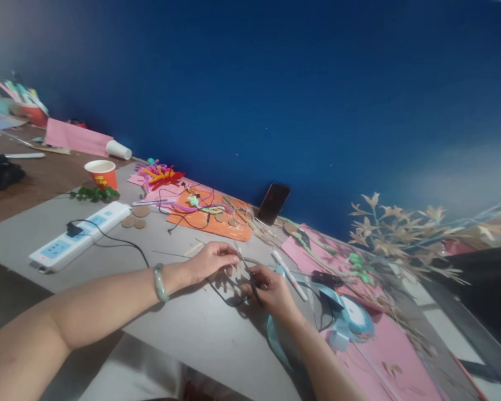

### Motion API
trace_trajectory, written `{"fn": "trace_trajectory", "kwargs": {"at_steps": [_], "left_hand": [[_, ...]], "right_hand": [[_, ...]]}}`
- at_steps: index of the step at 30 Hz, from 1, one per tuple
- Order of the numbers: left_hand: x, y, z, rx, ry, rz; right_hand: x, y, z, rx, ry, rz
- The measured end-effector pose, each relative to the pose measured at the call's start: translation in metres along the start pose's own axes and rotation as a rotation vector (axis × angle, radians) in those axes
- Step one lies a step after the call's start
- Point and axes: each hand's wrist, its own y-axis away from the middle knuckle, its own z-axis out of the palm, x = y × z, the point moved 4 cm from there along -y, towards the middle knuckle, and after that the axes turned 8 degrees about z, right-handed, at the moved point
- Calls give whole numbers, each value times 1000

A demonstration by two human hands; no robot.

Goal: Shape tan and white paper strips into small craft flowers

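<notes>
My left hand, with a green bangle on its wrist, pinches the end of a thin dark wire over the grey table. My right hand is closed on the same wire and on a slim dark tool I cannot name. The wire loops down between both hands. Small tan cut-out pieces lie under the hands.
A white power strip with a black plug lies left. A red paper cup, bright pipe cleaners, orange paper, a leaning phone, a white pen, blue ribbon, pink paper and dried branches surround them.
</notes>
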Motion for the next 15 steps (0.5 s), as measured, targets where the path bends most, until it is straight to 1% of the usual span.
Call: {"fn": "trace_trajectory", "kwargs": {"at_steps": [5, 9, 12, 15], "left_hand": [[-3, -1, -1, -7, -5, -11], [-6, -1, -3, 24, 12, -44], [-7, -2, -5, 51, 37, -57], [-8, -4, -8, 102, 53, -42]], "right_hand": [[1, -1, 0, 0, -7, 31], [1, -1, -5, 53, 31, 29], [-3, 1, -11, 87, 98, 5], [-8, 3, -15, 68, 194, -29]]}}
